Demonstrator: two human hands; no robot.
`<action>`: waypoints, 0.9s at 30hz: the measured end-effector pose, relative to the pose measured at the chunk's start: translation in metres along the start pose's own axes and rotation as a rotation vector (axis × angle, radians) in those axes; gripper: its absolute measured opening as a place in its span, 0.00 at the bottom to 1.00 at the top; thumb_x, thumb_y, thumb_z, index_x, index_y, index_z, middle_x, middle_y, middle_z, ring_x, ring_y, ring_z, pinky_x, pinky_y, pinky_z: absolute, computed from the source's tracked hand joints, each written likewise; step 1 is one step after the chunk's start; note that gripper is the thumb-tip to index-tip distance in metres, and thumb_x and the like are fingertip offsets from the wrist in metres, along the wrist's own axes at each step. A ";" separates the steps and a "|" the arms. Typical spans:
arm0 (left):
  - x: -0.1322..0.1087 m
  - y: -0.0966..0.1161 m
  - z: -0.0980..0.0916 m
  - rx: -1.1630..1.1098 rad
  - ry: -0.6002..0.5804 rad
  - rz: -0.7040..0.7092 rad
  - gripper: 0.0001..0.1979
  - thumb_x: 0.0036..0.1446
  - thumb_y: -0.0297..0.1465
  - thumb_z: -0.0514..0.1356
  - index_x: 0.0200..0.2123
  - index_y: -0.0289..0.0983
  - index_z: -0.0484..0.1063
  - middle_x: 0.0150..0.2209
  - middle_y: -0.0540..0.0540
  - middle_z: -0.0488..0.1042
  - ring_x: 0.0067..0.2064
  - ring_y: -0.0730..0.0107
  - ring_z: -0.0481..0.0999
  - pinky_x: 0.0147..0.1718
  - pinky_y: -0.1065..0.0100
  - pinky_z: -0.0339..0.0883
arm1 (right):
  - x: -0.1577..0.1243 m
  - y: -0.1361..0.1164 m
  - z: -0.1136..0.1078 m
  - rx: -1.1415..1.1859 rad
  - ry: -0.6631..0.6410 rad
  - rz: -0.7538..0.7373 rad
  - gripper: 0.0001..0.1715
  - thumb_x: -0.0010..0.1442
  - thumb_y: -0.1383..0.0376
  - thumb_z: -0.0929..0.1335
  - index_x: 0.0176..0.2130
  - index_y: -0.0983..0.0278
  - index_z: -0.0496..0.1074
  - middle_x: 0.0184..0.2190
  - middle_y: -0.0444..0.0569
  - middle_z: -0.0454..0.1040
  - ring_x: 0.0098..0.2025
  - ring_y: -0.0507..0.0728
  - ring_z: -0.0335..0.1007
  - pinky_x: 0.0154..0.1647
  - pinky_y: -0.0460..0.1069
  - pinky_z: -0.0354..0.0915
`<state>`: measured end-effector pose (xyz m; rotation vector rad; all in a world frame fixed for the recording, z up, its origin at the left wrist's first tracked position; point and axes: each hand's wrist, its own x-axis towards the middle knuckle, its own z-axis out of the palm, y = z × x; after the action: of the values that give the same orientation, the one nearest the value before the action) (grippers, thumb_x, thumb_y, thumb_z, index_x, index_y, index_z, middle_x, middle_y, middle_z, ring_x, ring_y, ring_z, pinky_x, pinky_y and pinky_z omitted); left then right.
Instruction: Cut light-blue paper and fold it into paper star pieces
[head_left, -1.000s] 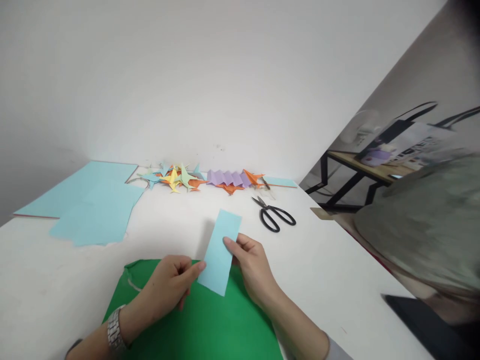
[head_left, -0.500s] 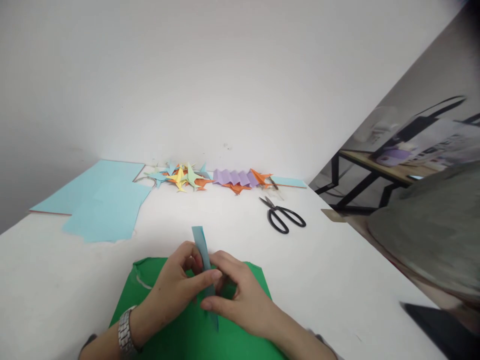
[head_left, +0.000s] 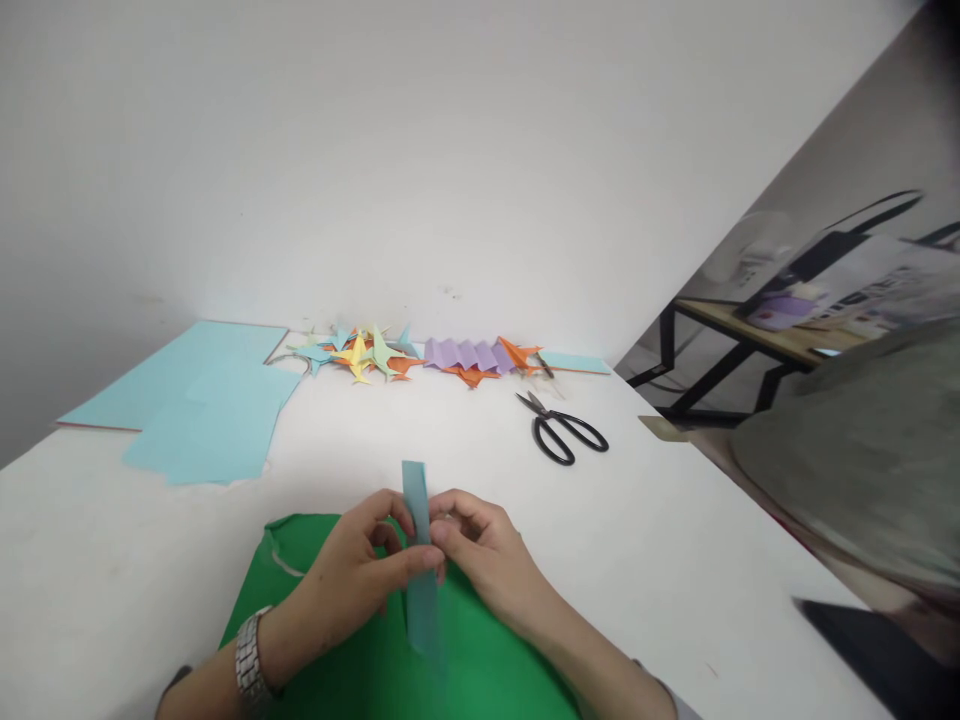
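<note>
A narrow, folded strip of light blue paper [head_left: 417, 500] stands on edge between both my hands, above a green sheet [head_left: 360, 665] on the white table [head_left: 675, 560]. My left hand [head_left: 352, 575], with a metal watch at the wrist, pinches the strip from the left with thumb and fingers. My right hand [head_left: 480, 555] pinches it from the right, fingers curled against the strip's middle. The strip's lower end hangs blurred over the green sheet.
Black scissors [head_left: 559, 432] lie beyond my right hand. Light blue sheets [head_left: 202, 410] lie at the far left. A row of folded paper shapes [head_left: 367, 355] and a purple pleated piece [head_left: 461, 353] sits along the wall. The table edge runs diagonally at right.
One second ago the blue paper was a wide flat rectangle held between my hands; since then it has been folded lengthwise into a narrow strip, and both hands have closed in on its middle.
</note>
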<state>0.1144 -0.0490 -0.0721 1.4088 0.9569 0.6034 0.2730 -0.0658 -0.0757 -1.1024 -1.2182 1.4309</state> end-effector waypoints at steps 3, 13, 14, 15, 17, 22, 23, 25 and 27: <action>0.000 0.001 0.001 0.019 0.012 0.009 0.16 0.47 0.43 0.61 0.29 0.39 0.59 0.24 0.53 0.68 0.25 0.75 0.65 0.15 0.77 0.56 | -0.001 -0.002 0.001 -0.016 0.016 -0.005 0.13 0.49 0.57 0.70 0.28 0.64 0.70 0.13 0.38 0.65 0.18 0.49 0.61 0.21 0.43 0.56; -0.002 0.003 0.001 0.034 0.009 0.003 0.16 0.47 0.43 0.60 0.30 0.38 0.61 0.24 0.52 0.70 0.24 0.74 0.66 0.16 0.75 0.59 | -0.001 -0.001 0.002 -0.011 0.021 0.008 0.14 0.48 0.55 0.70 0.28 0.64 0.70 0.14 0.38 0.66 0.18 0.49 0.63 0.21 0.44 0.57; -0.001 0.002 0.001 0.030 0.009 0.004 0.16 0.47 0.43 0.60 0.30 0.38 0.61 0.24 0.52 0.70 0.24 0.73 0.66 0.16 0.75 0.58 | -0.001 -0.001 0.002 -0.012 0.025 0.007 0.15 0.48 0.55 0.70 0.28 0.64 0.70 0.13 0.38 0.66 0.18 0.49 0.63 0.21 0.44 0.57; -0.001 0.002 0.001 0.025 0.009 0.006 0.16 0.47 0.43 0.60 0.30 0.38 0.61 0.24 0.52 0.70 0.24 0.73 0.67 0.16 0.75 0.58 | -0.001 -0.002 0.002 -0.012 0.030 0.004 0.15 0.47 0.54 0.70 0.27 0.64 0.70 0.13 0.38 0.66 0.18 0.50 0.63 0.21 0.44 0.57; -0.001 0.003 0.001 0.018 0.009 0.013 0.15 0.48 0.42 0.60 0.30 0.38 0.61 0.24 0.52 0.71 0.25 0.73 0.67 0.17 0.75 0.58 | -0.001 -0.002 0.002 -0.011 0.034 -0.003 0.17 0.47 0.53 0.70 0.26 0.64 0.70 0.13 0.39 0.66 0.17 0.50 0.62 0.21 0.44 0.57; -0.001 0.006 0.000 0.091 0.093 0.092 0.11 0.50 0.39 0.59 0.27 0.37 0.64 0.26 0.52 0.68 0.29 0.72 0.66 0.23 0.73 0.59 | 0.001 -0.001 -0.002 -0.006 0.033 -0.031 0.15 0.51 0.54 0.69 0.29 0.64 0.70 0.16 0.40 0.68 0.19 0.50 0.64 0.24 0.45 0.59; -0.001 0.006 0.000 0.107 0.107 0.098 0.10 0.51 0.38 0.58 0.27 0.37 0.64 0.28 0.51 0.68 0.30 0.72 0.66 0.24 0.73 0.59 | 0.001 -0.001 -0.003 -0.005 0.049 -0.041 0.14 0.52 0.55 0.68 0.29 0.64 0.69 0.18 0.40 0.69 0.20 0.50 0.64 0.25 0.45 0.60; -0.001 0.006 -0.001 0.116 0.118 0.090 0.09 0.52 0.37 0.56 0.28 0.37 0.65 0.30 0.50 0.68 0.30 0.72 0.66 0.26 0.71 0.60 | 0.001 0.000 -0.005 -0.009 0.085 -0.055 0.12 0.54 0.56 0.67 0.30 0.63 0.70 0.21 0.41 0.70 0.22 0.50 0.64 0.26 0.45 0.60; 0.000 0.005 -0.002 0.107 0.117 0.082 0.10 0.52 0.38 0.57 0.28 0.36 0.65 0.31 0.50 0.68 0.31 0.71 0.67 0.27 0.70 0.61 | 0.001 0.001 -0.004 -0.021 0.091 -0.060 0.11 0.54 0.57 0.67 0.32 0.63 0.70 0.23 0.41 0.70 0.24 0.50 0.64 0.27 0.45 0.60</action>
<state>0.1139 -0.0476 -0.0670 1.5271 1.0406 0.7103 0.2770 -0.0645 -0.0771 -1.1236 -1.1939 1.3113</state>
